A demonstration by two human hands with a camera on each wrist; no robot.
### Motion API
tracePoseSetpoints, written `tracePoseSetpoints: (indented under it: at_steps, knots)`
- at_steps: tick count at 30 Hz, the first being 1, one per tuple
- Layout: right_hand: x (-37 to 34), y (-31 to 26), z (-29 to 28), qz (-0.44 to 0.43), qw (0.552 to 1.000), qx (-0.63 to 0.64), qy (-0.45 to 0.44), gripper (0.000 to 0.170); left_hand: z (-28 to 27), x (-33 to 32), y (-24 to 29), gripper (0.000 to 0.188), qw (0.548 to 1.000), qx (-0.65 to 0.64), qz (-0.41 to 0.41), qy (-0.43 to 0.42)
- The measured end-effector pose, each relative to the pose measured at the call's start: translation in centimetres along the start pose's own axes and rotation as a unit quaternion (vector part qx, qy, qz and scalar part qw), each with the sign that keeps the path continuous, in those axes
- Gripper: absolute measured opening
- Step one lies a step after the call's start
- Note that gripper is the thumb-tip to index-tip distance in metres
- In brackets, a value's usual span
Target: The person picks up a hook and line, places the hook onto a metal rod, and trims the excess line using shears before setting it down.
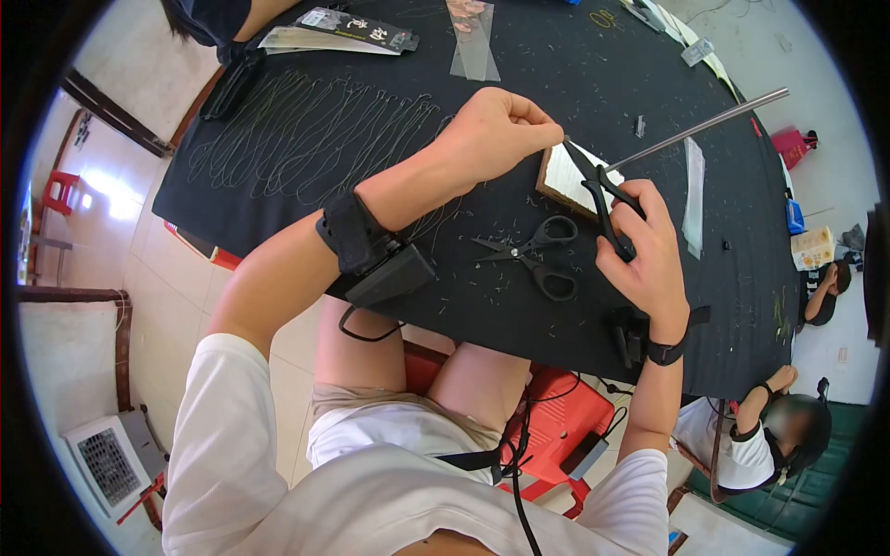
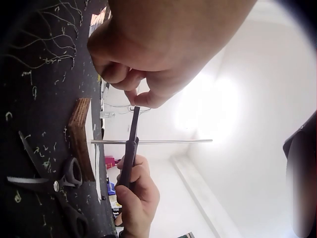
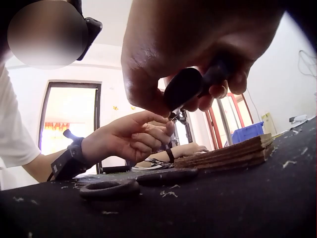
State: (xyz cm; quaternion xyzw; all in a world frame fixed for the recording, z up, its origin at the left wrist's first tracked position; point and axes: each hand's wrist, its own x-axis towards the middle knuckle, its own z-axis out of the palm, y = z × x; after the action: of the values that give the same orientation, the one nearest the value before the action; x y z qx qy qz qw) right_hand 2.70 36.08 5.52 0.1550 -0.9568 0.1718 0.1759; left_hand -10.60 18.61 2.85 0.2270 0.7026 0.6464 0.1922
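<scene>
My right hand (image 1: 652, 255) grips black-handled scissors (image 1: 599, 178), with fingers and thumb in the handle loops. Thumb and fingertips of my left hand (image 1: 487, 139) pinch together right at the scissors' tip, as the left wrist view also shows. What they pinch is too small to make out. Just beyond the blades lies a wooden block (image 1: 561, 178) with a white top, and a thin metal rod (image 1: 709, 123) stands up from it. A second pair of black-handled scissors (image 1: 517, 252) lies partly spread on the black cloth, between my forearms.
Several looped thin cords (image 1: 320, 139) lie on the left of the black-covered table. Cut thread scraps are scattered about. Dark packaging (image 1: 357, 32) and a clear sleeve (image 1: 474, 51) lie at the far side, a clear strip (image 1: 693, 199) to the right. Other people sit around the table.
</scene>
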Motion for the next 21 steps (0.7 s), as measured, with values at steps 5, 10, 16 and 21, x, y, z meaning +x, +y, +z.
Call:
tracePoseSetpoints:
  at_steps: [5,10,16,21]
  knots:
    - [-0.4,0.5,0.0,0.018,0.998,0.051,-0.024,0.021,0.1,0.2,-0.5,0.022,1.000,0.005,0.026,-0.009]
    - [-0.4,0.6,0.1,0.017,0.996,0.080,-0.017,0.022,0.0,0.2,-0.3,0.021,0.999,0.007,0.038,-0.023]
    - [-0.3,0.9,0.1,0.015,0.994,0.103,-0.011,0.022,-0.2,0.1,0.1,0.020,0.999,0.016,0.044,-0.023]
    - [-0.3,1.2,0.1,0.015,0.993,0.115,-0.009,0.021,0.0,0.0,-0.1,0.020,0.998,0.021,0.053,-0.019]
